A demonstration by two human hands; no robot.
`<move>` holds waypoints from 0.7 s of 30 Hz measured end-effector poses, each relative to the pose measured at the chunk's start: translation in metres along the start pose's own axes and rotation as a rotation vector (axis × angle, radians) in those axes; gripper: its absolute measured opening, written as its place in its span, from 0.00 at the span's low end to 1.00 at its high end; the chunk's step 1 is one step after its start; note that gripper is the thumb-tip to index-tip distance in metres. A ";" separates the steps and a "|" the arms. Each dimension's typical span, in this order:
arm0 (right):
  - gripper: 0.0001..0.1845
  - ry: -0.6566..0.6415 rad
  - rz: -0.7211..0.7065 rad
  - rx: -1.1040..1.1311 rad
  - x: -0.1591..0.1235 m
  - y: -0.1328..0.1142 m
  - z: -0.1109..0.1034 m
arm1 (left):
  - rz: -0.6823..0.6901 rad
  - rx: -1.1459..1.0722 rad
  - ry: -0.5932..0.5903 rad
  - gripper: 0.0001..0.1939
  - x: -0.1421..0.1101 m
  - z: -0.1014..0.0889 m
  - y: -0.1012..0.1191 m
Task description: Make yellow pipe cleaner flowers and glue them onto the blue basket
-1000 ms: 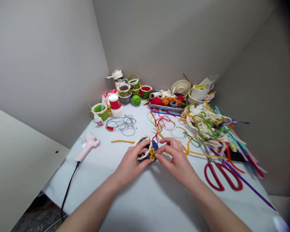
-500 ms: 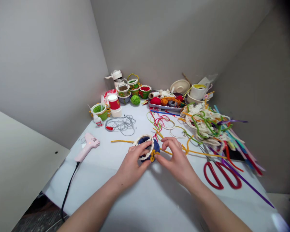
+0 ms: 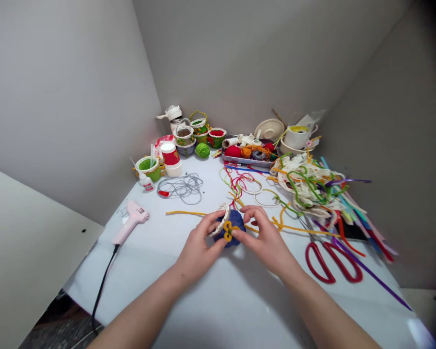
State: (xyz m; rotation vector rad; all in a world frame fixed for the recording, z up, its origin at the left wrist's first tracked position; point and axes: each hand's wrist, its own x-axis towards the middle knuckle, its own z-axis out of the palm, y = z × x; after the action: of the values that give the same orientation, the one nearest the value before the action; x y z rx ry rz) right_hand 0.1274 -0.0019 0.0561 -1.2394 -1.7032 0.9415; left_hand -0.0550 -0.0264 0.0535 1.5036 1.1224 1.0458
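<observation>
A small blue yarn basket [image 3: 237, 221] with a white lace rim lies tipped on its side, its mouth toward the left. My left hand [image 3: 203, 241] is closed on the rim, with fingers inside the mouth and the thumb below. On the basket's side sits a yellow flower [image 3: 228, 231] with a green centre. My right hand [image 3: 263, 232] presses its thumb against the flower, its other fingers curled by the basket's far side. A yellow pipe cleaner [image 3: 183, 213] lies behind my left hand.
At left lies a pink glue gun [image 3: 131, 220] with a black cord. Red-handled scissors [image 3: 334, 261] lie right, below heaped lace and pipe cleaners [image 3: 305, 186]. Grey cord [image 3: 181, 186], finished baskets [image 3: 185, 138] and a yarn tray [image 3: 249, 157] stand farther back.
The basket has been tilted so that its mouth now faces left and its blue side and yellow flower show more fully. Both hands stay on it.
</observation>
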 end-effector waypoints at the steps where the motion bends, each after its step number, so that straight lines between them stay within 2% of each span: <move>1: 0.13 0.000 0.003 0.018 0.000 0.000 -0.002 | -0.013 -0.049 0.003 0.28 0.001 0.000 0.001; 6: 0.12 0.043 -0.018 0.066 -0.002 0.003 -0.008 | -0.099 -0.182 0.000 0.29 0.004 -0.003 0.004; 12: 0.11 0.042 -0.023 0.037 -0.006 0.011 -0.010 | -0.264 -0.330 0.005 0.20 0.005 -0.006 0.011; 16: 0.09 0.032 -0.026 0.049 -0.010 0.016 -0.010 | -0.349 -0.326 0.036 0.25 0.005 -0.007 0.008; 21: 0.09 0.041 -0.020 0.025 -0.014 0.017 -0.012 | -0.357 -0.294 0.036 0.26 0.003 -0.006 0.004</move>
State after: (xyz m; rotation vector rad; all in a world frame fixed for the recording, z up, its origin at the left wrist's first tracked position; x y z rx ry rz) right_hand 0.1473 -0.0100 0.0429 -1.2159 -1.6639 0.9165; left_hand -0.0598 -0.0225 0.0588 1.0127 1.1545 0.9426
